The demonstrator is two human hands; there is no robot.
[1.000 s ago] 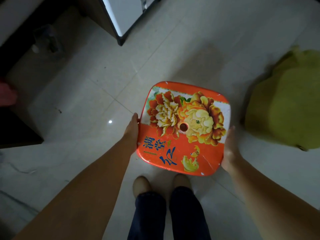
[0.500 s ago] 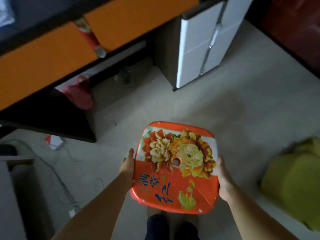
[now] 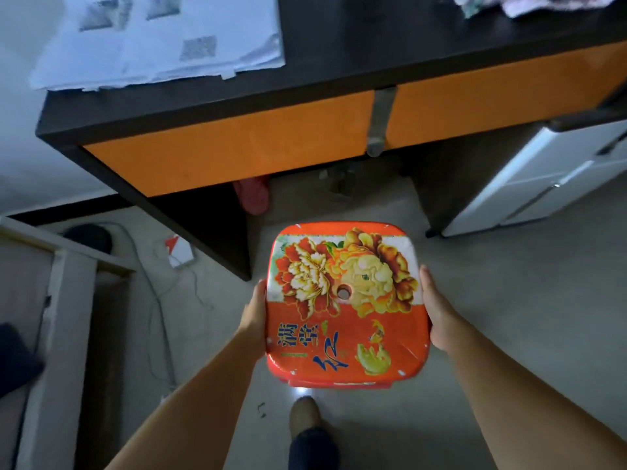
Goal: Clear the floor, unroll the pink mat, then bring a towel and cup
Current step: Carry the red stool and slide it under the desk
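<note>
- Step in hand: clearing the floor, judged from the carry; mat, towel and cup not in view
- Item: red stool (image 3: 344, 301), held off the floor (image 3: 509, 317) in front of the desk (image 3: 237, 154), seat facing up
- Left hand (image 3: 255, 312): clasped on the seat's left edge
- Right hand (image 3: 436, 308): clasped on the seat's right edge
- Appearance: square plastic seat with rounded corners, printed peonies in orange and yellow, blue characters, a small hole at centre, scuffed white at the corners; legs mostly hidden beneath
- Next move, likely: set it down level out of the way, perhaps in the gap under the desk, minding the cable (image 3: 159, 300) on the left
</note>
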